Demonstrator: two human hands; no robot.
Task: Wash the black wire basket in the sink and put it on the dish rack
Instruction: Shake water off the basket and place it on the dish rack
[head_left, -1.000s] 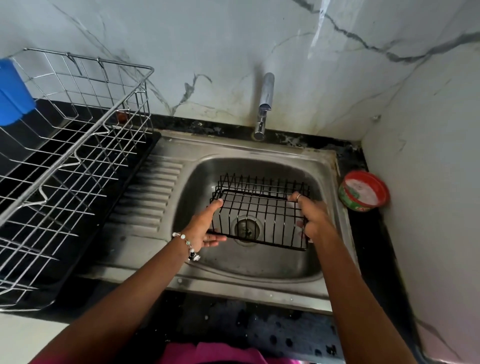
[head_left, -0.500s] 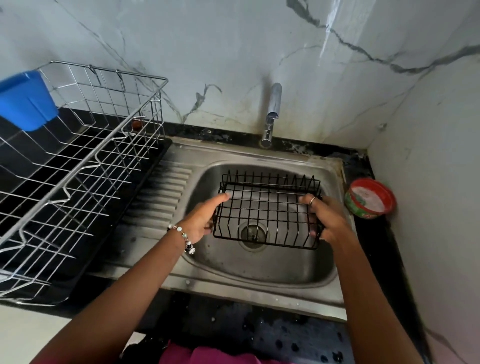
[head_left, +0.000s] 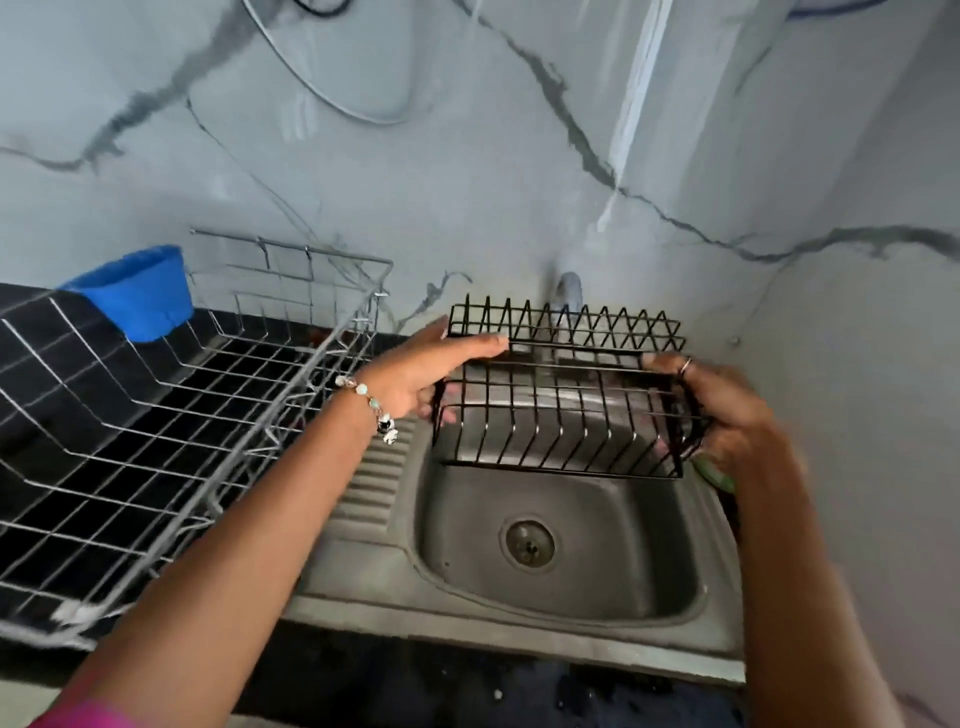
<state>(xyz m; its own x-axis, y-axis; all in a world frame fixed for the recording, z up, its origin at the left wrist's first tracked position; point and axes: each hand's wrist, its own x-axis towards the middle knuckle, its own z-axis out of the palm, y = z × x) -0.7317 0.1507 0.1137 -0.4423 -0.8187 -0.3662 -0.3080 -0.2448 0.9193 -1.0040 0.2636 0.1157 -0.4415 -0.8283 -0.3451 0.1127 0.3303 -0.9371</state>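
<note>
I hold the black wire basket (head_left: 561, 395) in the air above the back of the steel sink (head_left: 561, 545). My left hand (head_left: 421, 374) grips its left end, thumb along the top wire. My right hand (head_left: 722, 410) grips its right end, fingers curled round the wires. The silver wire dish rack (head_left: 171, 415) stands on the black counter to the left of the sink. The basket hides most of the tap (head_left: 569, 291) behind it.
A blue container (head_left: 135, 291) sits at the rack's far left rim. A marble wall rises behind the sink and on the right. The ribbed drainboard (head_left: 374, 488) lies between rack and basin. A bit of a green-rimmed tub (head_left: 714, 475) shows under my right hand.
Both hands lifted the basket out of the sink bowl and up to the level of the tap. The camera view tilted upward and shifted left.
</note>
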